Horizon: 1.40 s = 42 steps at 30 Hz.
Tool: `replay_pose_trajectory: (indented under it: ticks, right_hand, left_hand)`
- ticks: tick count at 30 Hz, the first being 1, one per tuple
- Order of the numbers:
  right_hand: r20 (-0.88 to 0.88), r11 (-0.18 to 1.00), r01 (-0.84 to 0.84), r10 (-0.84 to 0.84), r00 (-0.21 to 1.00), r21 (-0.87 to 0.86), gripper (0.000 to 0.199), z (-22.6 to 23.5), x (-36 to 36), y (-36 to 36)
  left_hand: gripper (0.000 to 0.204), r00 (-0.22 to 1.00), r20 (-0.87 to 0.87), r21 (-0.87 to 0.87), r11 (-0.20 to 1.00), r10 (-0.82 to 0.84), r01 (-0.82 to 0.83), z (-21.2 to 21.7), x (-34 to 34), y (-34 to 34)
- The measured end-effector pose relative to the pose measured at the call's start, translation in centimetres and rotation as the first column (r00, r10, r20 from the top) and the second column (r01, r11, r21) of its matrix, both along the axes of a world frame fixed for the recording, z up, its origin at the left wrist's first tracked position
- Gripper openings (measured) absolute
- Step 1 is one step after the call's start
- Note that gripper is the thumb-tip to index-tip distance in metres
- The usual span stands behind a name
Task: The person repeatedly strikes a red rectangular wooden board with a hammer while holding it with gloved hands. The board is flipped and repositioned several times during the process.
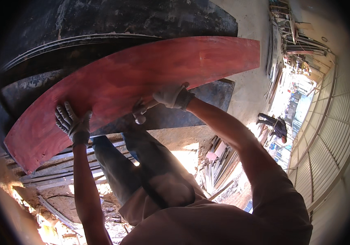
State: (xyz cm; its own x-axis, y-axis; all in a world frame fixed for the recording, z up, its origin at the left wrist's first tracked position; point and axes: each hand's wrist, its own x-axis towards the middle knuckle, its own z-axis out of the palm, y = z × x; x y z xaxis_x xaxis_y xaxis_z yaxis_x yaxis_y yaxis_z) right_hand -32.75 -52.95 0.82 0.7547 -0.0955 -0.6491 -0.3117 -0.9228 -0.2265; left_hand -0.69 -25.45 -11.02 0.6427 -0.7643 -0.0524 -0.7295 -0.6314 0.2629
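Observation:
A long red panel [142,65] with one curved edge lies across a dark worktop. My left hand [73,121], in a grey glove, rests on the panel's left part with its fingers spread. My right hand [171,96], gloved too, is wrapped round the handle of a hammer [139,112]. The hammer's metal head, with a rounded end, is at the panel's near edge; whether it touches the panel I cannot tell.
The dark worktop [207,98] shows past the panel's near edge, and a large dark sheet [142,18] lies beyond it. Metal lengths [64,165] lie below at the left. Stacked offcuts [215,167] are at the right. Farther off is another person [279,127].

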Motion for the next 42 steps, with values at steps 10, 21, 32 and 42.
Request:
replay_pose_trajectory:
  ticks: [10,21,32,42]
  right_hand:
    - [0.32,0.92,0.388,-0.382,0.867,0.05,0.013,3.2,3.0,1.0]
    - [0.256,0.528,0.819,-0.843,0.473,0.225,0.036,16.1,0.3,7.7]
    - [0.252,0.884,0.432,-0.466,0.848,0.179,0.044,16.1,-2.7,12.2]
    - [-0.008,0.887,0.397,-0.407,0.913,0.235,0.055,15.7,-0.2,9.9]
  left_hand:
    - [0.117,0.997,-0.074,-0.022,1.0,0.004,-0.006,3.0,0.4,-1.0]
    - [0.061,-0.438,-0.893,0.445,0.362,0.104,-0.819,4.6,-10.3,2.5]
    - [0.064,-0.553,-0.752,0.52,0.193,-0.36,-0.832,1.1,-11.2,1.1]
    - [0.063,0.361,-0.889,0.076,0.869,0.282,-0.49,3.1,-11.4,1.3]
